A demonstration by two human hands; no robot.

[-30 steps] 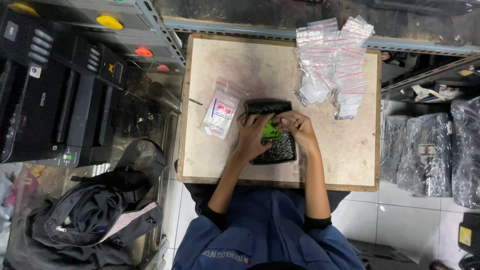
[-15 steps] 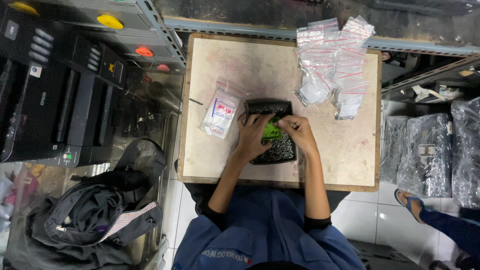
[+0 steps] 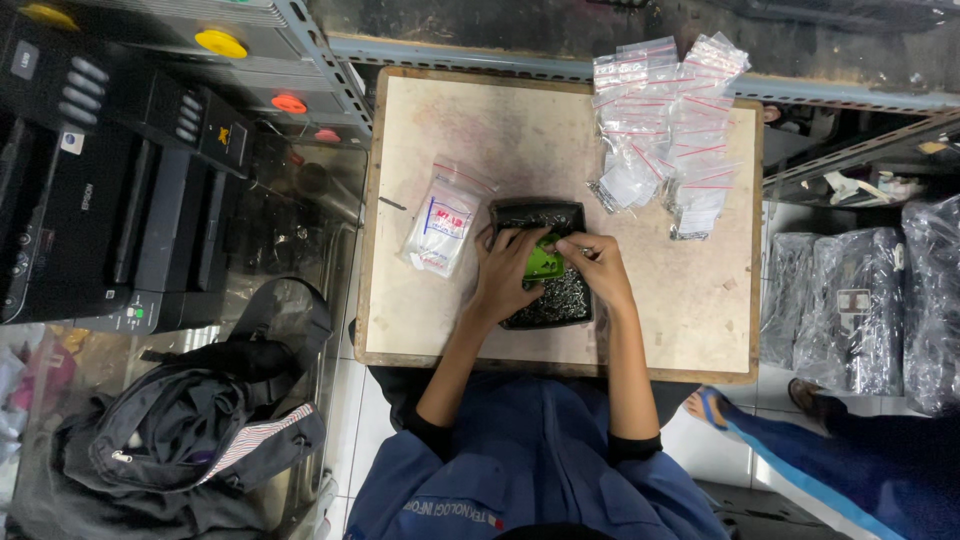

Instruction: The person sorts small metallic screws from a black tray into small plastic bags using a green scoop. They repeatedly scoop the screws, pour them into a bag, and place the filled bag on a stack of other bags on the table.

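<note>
Fingers [image 3: 535, 240] pinch green piece [image 3: 544, 263] over black tray [image 3: 530, 212].

Passer-by's sandalled foot [image 3: 712, 408] + blue trouser leg [image 3: 850, 470] further into view, bottom right.

1 clear zip bag [image 3: 441, 228] with a red-and-blue label lies on the board, left of the tray. A pile of clear, red-striped zip bags [image 3: 666, 125] occupies the board's far right corner.

A small workshop: metal shelving [image 3: 320, 60], a printer [image 3: 110, 190], bagged parts [image 3: 665, 130] on a worn worktable [image 3: 680, 300].
</note>
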